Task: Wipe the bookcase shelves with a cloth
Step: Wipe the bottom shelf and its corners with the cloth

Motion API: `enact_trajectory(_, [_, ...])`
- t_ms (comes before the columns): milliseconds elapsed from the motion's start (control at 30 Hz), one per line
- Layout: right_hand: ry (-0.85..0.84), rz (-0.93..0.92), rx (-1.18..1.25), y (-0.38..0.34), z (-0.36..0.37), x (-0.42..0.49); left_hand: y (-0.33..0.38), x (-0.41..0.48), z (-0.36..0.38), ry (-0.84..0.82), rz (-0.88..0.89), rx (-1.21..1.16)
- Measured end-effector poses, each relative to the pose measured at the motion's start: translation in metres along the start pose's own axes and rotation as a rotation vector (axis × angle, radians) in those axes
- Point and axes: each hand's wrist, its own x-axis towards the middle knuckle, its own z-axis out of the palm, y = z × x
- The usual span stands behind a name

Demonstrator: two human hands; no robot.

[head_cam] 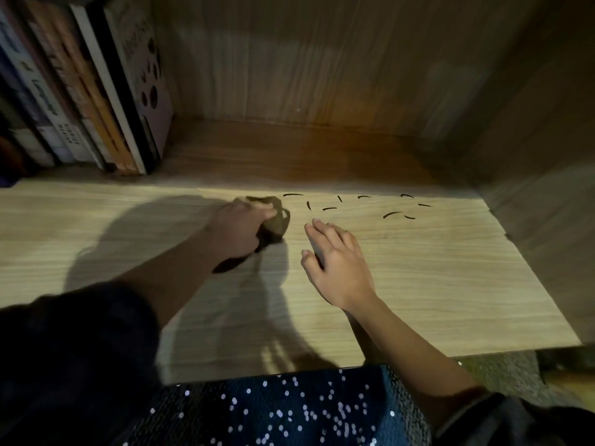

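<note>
A light wooden bookcase shelf (pixel 434 278) fills the view. My left hand (pixel 238 226) grips a bunched brown cloth (pixel 277 223) and presses it onto the shelf near the middle. My right hand (pixel 335 255) rests flat on the shelf just right of the cloth, fingers straight and spread. Several short dark curved marks (pixel 392 214) lie scattered on the shelf beyond and to the right of both hands.
A row of upright books (pixel 106 101) stands at the back left. The wooden back panel (pixel 306 66) and the right side wall (pixel 541 156) close off the compartment. The shelf's front edge is near my lap, and carpet (pixel 502 371) shows at the lower right.
</note>
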Motion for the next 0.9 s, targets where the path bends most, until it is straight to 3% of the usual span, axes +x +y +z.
enact_trajectory(100, [-0.003, -0.007, 0.009, 0.0, 0.0, 0.0, 0.012, 0.022, -0.005, -0.021, -0.002, 0.044])
enact_trajectory(267, [-0.053, 0.058, 0.079, 0.018, -0.016, 0.003, -0.021, -0.016, -0.009, -0.189, 0.036, -0.14])
enact_trajectory(367, [-0.063, 0.082, -0.015, 0.029, -0.016, -0.005, -0.039, 0.001, -0.023, -0.153, -0.054, 0.035])
enact_trajectory(467, [-0.038, 0.077, -0.045, 0.029, -0.009, -0.008, -0.015, 0.04, -0.027, -0.139, -0.092, 0.017])
enact_trajectory(600, [-0.013, 0.099, -0.03, 0.031, -0.009, -0.006, 0.022, 0.063, -0.016, -0.055, 0.058, -0.052])
enact_trajectory(733, [-0.024, 0.103, -0.014, 0.03, -0.007, -0.006, -0.007, 0.038, -0.01, 0.021, 0.214, -0.046])
enact_trajectory(900, [-0.027, 0.096, -0.014, 0.029, -0.008, -0.006, 0.001, 0.067, -0.01, -0.027, 0.097, -0.09])
